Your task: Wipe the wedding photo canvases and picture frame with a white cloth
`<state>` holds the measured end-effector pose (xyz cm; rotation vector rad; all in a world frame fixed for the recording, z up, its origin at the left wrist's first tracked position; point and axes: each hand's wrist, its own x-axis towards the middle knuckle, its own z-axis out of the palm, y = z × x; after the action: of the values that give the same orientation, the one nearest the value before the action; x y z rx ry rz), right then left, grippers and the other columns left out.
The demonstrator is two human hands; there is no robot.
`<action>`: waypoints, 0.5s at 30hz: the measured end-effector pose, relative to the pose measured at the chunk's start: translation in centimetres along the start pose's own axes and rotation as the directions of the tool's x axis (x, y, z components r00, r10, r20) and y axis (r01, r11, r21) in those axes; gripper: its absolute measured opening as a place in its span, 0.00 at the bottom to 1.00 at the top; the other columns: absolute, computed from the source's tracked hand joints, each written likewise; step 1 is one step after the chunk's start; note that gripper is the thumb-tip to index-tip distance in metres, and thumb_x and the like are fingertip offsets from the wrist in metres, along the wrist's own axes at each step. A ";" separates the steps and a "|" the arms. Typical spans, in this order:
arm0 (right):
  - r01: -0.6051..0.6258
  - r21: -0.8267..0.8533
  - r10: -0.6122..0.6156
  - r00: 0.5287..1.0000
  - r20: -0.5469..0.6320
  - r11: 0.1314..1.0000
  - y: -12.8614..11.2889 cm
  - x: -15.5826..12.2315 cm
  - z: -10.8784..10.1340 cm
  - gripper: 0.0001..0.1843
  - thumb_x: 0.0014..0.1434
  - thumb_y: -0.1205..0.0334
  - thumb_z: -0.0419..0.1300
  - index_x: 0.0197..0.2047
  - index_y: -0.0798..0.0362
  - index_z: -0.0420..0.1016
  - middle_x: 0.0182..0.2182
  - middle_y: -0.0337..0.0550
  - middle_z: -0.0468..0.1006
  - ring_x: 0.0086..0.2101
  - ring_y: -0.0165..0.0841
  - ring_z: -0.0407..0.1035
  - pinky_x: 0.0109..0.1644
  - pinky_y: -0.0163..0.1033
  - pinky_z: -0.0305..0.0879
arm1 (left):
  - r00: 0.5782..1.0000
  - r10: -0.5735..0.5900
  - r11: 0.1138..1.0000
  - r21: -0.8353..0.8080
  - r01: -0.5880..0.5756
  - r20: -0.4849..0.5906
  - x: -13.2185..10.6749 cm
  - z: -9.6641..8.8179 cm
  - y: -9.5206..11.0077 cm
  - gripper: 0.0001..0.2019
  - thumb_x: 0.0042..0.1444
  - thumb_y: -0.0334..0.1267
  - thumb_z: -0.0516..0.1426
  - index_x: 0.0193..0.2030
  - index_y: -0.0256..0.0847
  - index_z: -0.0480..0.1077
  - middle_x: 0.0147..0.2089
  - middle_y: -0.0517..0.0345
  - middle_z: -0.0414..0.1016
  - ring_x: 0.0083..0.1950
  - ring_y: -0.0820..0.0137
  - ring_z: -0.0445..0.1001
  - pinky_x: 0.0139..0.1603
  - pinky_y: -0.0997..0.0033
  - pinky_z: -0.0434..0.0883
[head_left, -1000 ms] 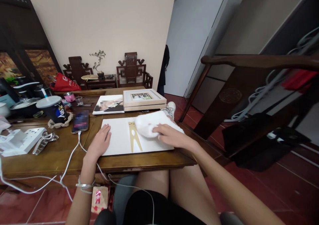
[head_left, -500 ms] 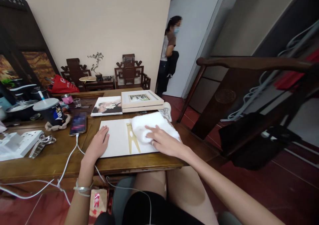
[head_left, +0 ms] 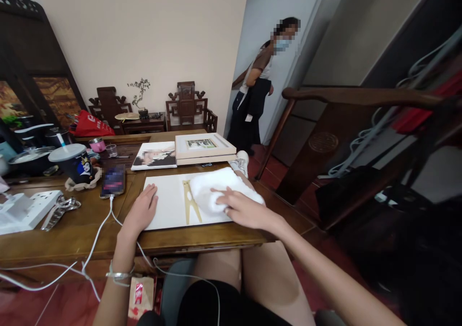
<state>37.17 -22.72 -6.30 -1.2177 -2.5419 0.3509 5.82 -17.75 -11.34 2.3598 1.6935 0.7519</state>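
A flat white board point(head_left: 166, 203) lies on the wooden table in front of me, with a yellow, long-legged cat figure point(head_left: 188, 202) on it. My left hand point(head_left: 142, 208) rests flat on the board's left edge, fingers stretched out. On the board's right half, a fluffy white cloth point(head_left: 212, 184) lies bunched. My right hand point(head_left: 243, 208) presses on this cloth and grips it, the index finger stretched along the top and the other fingers curled into the pile. The cloth hides the right part of the board.
Behind the board lie a framed picture point(head_left: 205, 155) and a photo print point(head_left: 153, 157). To the left are a phone point(head_left: 112, 181) on a white cable, a lidded cup point(head_left: 77, 165) and a power strip point(head_left: 39, 208). A wooden chair point(head_left: 321, 138) stands right; a person point(head_left: 256, 85) is by the doorway.
My right hand has shifted slightly right with the cloth, while my left hand stays in place. The person by the doorway has moved right and leans forward.
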 end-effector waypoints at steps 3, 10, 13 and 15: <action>0.006 -0.034 -0.007 1.000 -0.021 0.999 1.7 3.4 0.3 0.20 0.47 0.77 0.48 0.38 0.53 0.75 0.43 0.49 0.79 0.52 0.44 0.69 0.56 0.47 0.59 | 1.000 0.000 1.000 0.005 0.000 0.003 0.0 0.0 0.0 0.27 0.62 0.43 0.42 0.60 0.28 0.65 0.67 0.39 0.61 0.70 0.59 0.56 0.70 0.56 0.53; -0.091 -0.112 0.085 0.995 -0.055 0.990 3.2 7.9 0.3 0.19 0.50 0.76 0.48 0.41 0.56 0.75 0.44 0.52 0.77 0.48 0.43 0.69 0.53 0.44 0.57 | 1.000 0.001 1.000 -0.002 0.000 0.016 0.0 -0.2 0.1 0.28 0.63 0.43 0.42 0.61 0.24 0.64 0.67 0.36 0.60 0.70 0.58 0.56 0.70 0.57 0.53; -0.102 -0.122 0.096 0.994 -0.054 0.987 3.3 8.2 0.7 0.20 0.51 0.76 0.48 0.43 0.57 0.75 0.46 0.54 0.77 0.53 0.45 0.66 0.55 0.47 0.55 | 1.000 -0.005 1.000 -0.011 0.005 0.012 -0.1 -0.2 0.1 0.28 0.62 0.42 0.43 0.61 0.24 0.64 0.67 0.36 0.60 0.70 0.58 0.56 0.70 0.57 0.53; -0.106 -0.130 0.101 0.994 -0.048 0.986 3.4 8.1 1.0 0.20 0.51 0.77 0.47 0.43 0.57 0.74 0.46 0.56 0.77 0.56 0.47 0.63 0.57 0.51 0.54 | 1.000 -0.005 1.000 -0.025 0.005 0.001 -0.1 -0.1 0.1 0.27 0.62 0.42 0.43 0.61 0.26 0.64 0.67 0.37 0.61 0.70 0.58 0.57 0.70 0.56 0.53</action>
<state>34.38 -14.37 -7.06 -1.3942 -2.5067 0.1794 5.86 -17.86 -11.24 2.3387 1.6789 0.7671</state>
